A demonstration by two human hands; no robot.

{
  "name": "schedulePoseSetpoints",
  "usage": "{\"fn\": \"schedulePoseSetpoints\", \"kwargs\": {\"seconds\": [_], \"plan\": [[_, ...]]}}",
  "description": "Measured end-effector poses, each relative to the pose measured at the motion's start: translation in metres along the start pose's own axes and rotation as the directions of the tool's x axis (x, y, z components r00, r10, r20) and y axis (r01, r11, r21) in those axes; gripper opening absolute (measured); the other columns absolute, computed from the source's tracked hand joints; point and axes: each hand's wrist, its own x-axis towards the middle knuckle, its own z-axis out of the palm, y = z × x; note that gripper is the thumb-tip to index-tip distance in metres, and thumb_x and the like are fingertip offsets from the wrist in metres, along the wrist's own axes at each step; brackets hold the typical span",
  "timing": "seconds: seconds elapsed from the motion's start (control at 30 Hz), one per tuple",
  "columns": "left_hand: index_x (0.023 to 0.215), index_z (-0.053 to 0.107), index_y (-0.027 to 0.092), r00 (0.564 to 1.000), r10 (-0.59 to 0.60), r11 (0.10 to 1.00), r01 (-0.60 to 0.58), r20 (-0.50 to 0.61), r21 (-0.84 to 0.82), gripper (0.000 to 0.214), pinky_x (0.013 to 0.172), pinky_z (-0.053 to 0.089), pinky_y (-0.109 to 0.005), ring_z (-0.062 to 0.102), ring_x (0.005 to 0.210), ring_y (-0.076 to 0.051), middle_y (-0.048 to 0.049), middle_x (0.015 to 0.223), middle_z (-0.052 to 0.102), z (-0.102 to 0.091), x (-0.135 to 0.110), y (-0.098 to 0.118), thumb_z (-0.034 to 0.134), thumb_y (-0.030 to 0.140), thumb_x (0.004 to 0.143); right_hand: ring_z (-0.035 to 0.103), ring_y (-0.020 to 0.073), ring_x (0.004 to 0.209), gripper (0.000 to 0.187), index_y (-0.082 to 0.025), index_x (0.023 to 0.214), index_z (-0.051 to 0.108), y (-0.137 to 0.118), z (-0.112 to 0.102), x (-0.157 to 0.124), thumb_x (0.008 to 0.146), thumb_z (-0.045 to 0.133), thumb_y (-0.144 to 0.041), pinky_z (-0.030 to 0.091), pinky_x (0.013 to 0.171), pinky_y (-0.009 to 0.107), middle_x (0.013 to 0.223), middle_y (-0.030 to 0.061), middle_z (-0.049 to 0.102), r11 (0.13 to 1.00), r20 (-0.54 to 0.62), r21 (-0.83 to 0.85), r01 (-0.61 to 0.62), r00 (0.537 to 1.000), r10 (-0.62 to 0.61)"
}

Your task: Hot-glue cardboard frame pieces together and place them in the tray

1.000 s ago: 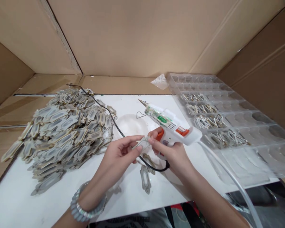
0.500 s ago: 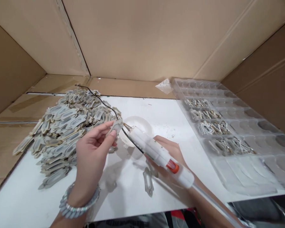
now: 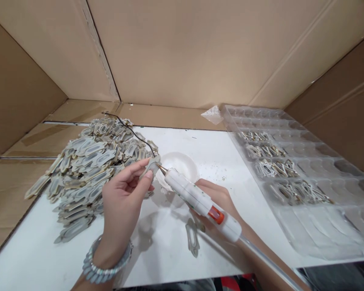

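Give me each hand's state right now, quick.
Left hand: closed, pinching a grey frame-shaped piece.
Right hand: closed, holding a white glue gun, though most of the grip is hidden.

- Bracelet (image 3: pixel 98 268): rounded grey-blue beads, with smaller, paler, shiny ones alongside.
- Left grip (image 3: pixel 121 202): bare, just beyond the bracelet ringing its wrist.
- Right forearm (image 3: pixel 261 252): bare, right of the bracelet.

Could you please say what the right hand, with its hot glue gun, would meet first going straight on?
Likely the grey frame piece in the left hand, by the nozzle tip; contact is unclear.
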Motion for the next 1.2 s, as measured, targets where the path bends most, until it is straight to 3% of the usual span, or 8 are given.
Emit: {"fn": "schedulePoseSetpoints", "kwargs": {"seconds": [0.33,0.6,1.2], "plan": [[0.103,0.076,0.028,0.999,0.030,0.999,-0.030,-0.016,0.024,0.027,0.053,0.053,-0.014,0.059,0.055,-0.006,0.0033,0.076,0.072,-0.0007,-0.0010,-0.0019,0.078,0.034,0.077,0.043,0.0099,0.052,0.020,-0.021,0.059,0.041,0.0014,0.0013,0.0008,0.069,0.045,-0.003,0.031,0.048,0.024,0.064,-0.0025,0.046,0.998,-0.019,-0.036,0.041,0.999,-0.042],[0.103,0.077,0.025,0.999,0.038,0.998,-0.037,-0.022,0.049,0.027,0.053,0.054,-0.015,0.059,0.054,-0.007,0.0021,0.076,0.073,-0.0004,-0.0012,0.0002,0.077,0.034,0.077,0.046,0.0105,0.052,0.018,-0.021,0.062,0.046,-0.0024,0.0010,0.0016,0.072,0.046,-0.005,0.034,0.048,0.024,0.066,-0.0018,0.050,0.999,-0.008,-0.040,0.029,1.000,-0.030],[0.103,0.077,0.027,0.998,0.056,0.997,-0.054,-0.029,0.055,0.026,0.054,0.054,-0.014,0.059,0.056,-0.006,0.0033,0.074,0.070,-0.0017,-0.0023,-0.0008,0.078,0.033,0.078,0.042,0.0125,0.051,0.021,-0.023,0.060,0.044,-0.0056,0.0006,0.0024,0.073,0.046,-0.006,0.032,0.047,0.027,0.064,-0.0015,0.046,0.999,0.005,0.032,0.011,1.000,-0.011]]}}
